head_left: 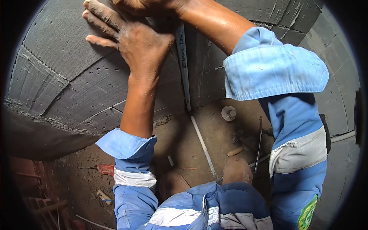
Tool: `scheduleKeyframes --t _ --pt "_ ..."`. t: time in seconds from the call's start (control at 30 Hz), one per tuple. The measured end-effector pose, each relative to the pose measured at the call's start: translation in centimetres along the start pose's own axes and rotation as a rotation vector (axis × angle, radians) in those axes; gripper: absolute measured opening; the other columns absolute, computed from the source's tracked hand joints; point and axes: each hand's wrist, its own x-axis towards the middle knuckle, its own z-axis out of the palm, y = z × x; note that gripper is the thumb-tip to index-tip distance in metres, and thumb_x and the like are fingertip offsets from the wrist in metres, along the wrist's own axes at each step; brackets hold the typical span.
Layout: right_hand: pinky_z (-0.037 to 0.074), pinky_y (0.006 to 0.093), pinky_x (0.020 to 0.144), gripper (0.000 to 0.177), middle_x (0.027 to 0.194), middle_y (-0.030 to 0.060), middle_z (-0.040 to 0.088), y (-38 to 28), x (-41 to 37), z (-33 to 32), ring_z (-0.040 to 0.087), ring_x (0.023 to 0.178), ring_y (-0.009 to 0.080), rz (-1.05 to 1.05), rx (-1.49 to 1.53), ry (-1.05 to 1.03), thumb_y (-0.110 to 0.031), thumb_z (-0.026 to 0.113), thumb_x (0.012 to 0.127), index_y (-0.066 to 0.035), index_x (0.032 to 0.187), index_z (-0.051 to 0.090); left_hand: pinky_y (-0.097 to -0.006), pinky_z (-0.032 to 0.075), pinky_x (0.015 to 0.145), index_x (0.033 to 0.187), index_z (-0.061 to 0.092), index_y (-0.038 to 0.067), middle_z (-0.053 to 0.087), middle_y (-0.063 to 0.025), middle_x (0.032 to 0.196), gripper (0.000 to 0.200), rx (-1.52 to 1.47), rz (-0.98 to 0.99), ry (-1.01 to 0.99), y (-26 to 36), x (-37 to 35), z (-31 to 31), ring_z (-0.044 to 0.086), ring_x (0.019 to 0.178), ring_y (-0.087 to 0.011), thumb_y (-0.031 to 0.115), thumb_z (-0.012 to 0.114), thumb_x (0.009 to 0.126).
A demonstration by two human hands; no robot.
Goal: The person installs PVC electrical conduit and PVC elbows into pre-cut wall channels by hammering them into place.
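My left hand lies against the grey block wall at the upper left, its fingers spread. My right hand is beside and partly behind it at the top edge, fingers curled and cut off by the frame; what it holds, if anything, is hidden. Just below my hands a long narrow pale bar with printed markings stands along the wall corner. A white pipe continues from near its lower end across the floor.
On the dirt floor are a round white container, a hammer, a long metal rod and a red-handled tool. Another block wall rises on the right. Thin pipes lie at the lower left.
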Motion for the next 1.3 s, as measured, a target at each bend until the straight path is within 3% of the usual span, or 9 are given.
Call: scheduleKeyframes --t 0.07,0.1,0.13,0.23,0.4,0.53,0.83,1.23,1.3 --pt "0.023 0.0676 0.107 0.073 0.148 0.0263 0.033 -0.3 -0.1 0.0 0.030 0.138 0.0423 0.019 0.062 -0.012 -0.050 0.055 0.086 -0.004 0.142 0.043 -0.0631 0.023 0.108 0.074 0.066 -0.008 0.065 -0.0283 0.082 0.038 -0.077 -0.060 0.008 0.5 0.0 -0.4 0.061 0.096 -0.0474 0.025 0.077 0.059" --pt "0.024 0.0676 0.107 0.074 0.148 0.0261 0.032 -0.5 0.0 0.3 0.031 0.137 0.0424 0.022 0.037 0.020 -0.050 0.055 0.086 -0.004 0.142 0.043 -0.0585 0.036 0.102 0.073 0.065 -0.008 0.064 -0.0255 0.075 0.037 -0.064 -0.045 0.000 0.5 0.0 -0.6 0.064 0.085 -0.0460 0.024 0.078 0.060" --pt "0.024 0.0676 0.107 0.074 0.148 0.0259 0.032 -0.4 0.0 0.4 0.031 0.137 0.0425 0.020 0.009 0.053 -0.050 0.055 0.086 -0.004 0.142 0.043 -0.0585 0.036 0.102 0.073 0.065 -0.008 0.064 -0.0255 0.075 0.037 -0.068 -0.043 0.000 0.5 0.0 -0.3 0.064 0.085 -0.0460 0.024 0.078 0.060" --pt "0.025 0.0677 0.106 0.074 0.148 0.0263 0.032 -0.3 0.0 0.2 0.031 0.137 0.0424 0.033 0.020 0.020 -0.050 0.055 0.086 -0.003 0.142 0.042 -0.0595 0.035 0.103 0.074 0.066 -0.010 0.063 -0.0318 0.079 0.038 0.123 0.041 0.136 0.3 0.0 0.0 0.061 0.099 -0.0495 0.023 0.077 0.060" --pt "0.024 0.0676 0.107 0.075 0.148 0.0271 0.032 -0.9 0.4 -1.2 0.031 0.137 0.0428 0.046 0.007 -0.041 -0.051 0.056 0.086 -0.003 0.143 0.041 -0.0775 -0.006 0.104 0.107 0.063 -0.017 0.035 -0.0485 0.135 0.067 -0.488 -0.256 -0.204 0.0 0.0 -0.3 0.009 0.142 -0.0603 0.029 0.080 0.062" --pt "0.021 0.0677 0.110 0.078 0.148 0.0275 0.031 -0.9 1.0 0.0 0.029 0.139 0.0435 0.055 0.080 0.028 -0.051 0.056 0.086 -0.003 0.144 0.039 -0.0795 -0.005 0.102 0.109 0.062 -0.016 0.032 -0.0479 0.139 0.070 0.008 -0.031 -0.159 -0.3 0.1 -0.6 0.009 0.143 -0.0599 0.032 0.081 0.061" --pt "0.019 0.0670 0.112 0.079 0.148 0.0253 0.032 -1.1 0.6 -1.6 0.028 0.140 0.0417 0.124 0.063 -0.166 -0.051 0.056 0.085 -0.005 0.146 0.038 -0.0529 0.042 0.097 0.078 0.068 -0.011 0.065 -0.0303 0.075 0.037 0.585 0.246 0.648 2.4 1.8 -1.4 0.064 0.083 -0.0461 0.022 0.074 0.062" --pt "0.020 0.0679 0.111 0.080 0.147 0.0260 0.032 -0.8 0.3 -1.1 0.029 0.139 0.0422 0.062 0.008 -0.099 -0.055 0.056 0.085 -0.005 0.145 0.039 -0.0777 0.003 0.104 0.061 0.066 -0.007 0.064 -0.0310 0.072 0.036 0.024 0.018 0.150 -0.2 0.2 0.8 0.056 0.101 -0.0539 0.028 0.074 0.060" --pt "0.021 0.0680 0.110 0.080 0.147 0.0260 0.032 -1.0 0.5 -1.8 0.029 0.139 0.0424 0.070 -0.022 -0.139 -0.055 0.056 0.085 -0.005 0.145 0.039 -0.0767 0.005 0.106 0.077 0.068 -0.009 0.064 -0.0339 0.089 0.044 0.105 -0.016 0.019 0.5 -0.1 -0.1 0.052 0.111 -0.0536 0.031 0.075 0.059"
